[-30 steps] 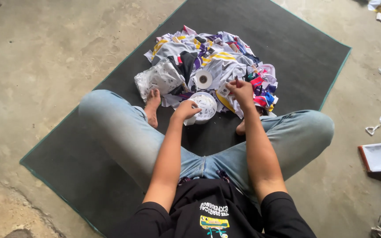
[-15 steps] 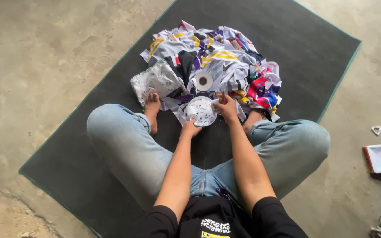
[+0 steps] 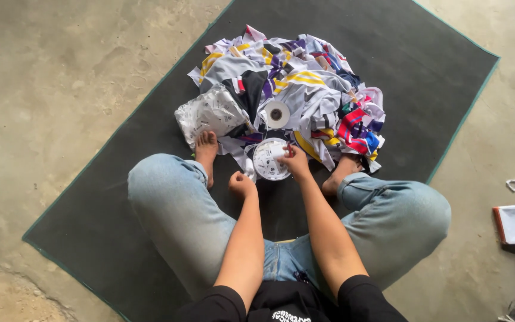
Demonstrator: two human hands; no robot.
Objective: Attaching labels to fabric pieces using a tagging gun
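White round roll (image 3: 267, 160) sits under our right hand (image 3: 296, 162), fingers pinching its rim; our left hand (image 3: 241, 184) hovers curled, empty. We judge the roll is being readied beside the cloth heap (image 3: 293, 98); steady grip needed next.

Right hand (image 3: 295, 162) perhaps hides the white roll's (image 3: 267, 160) edge; print unreadable.

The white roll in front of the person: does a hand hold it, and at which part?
The right hand grips the white roll at its right edge. The left hand, closed in a fist, holds nothing visible.
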